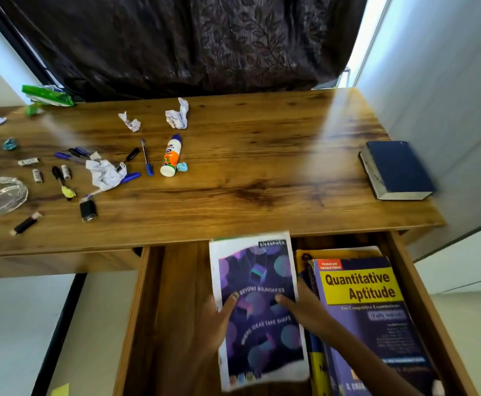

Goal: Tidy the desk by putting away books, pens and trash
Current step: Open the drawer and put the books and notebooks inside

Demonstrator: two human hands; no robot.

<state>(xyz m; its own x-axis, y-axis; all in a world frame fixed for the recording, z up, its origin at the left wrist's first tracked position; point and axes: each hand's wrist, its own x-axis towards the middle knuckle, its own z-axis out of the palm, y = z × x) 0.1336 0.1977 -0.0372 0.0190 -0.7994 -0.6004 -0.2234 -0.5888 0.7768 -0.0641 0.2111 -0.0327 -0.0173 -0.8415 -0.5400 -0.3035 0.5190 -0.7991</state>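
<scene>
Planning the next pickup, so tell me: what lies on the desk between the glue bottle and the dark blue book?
Nothing: in the head view, bare wood runs from the glue bottle to the dark blue book on the desk.

The notebook (257, 307) cover reads "classmate", "BEYOND BOUNDARIES" and "WHERE IDEAS TAKE SHAPE". The book (370, 318) beside it reads "Quantitative Aptitude", "For Competitive Examinations", "Fully Solved".
</scene>
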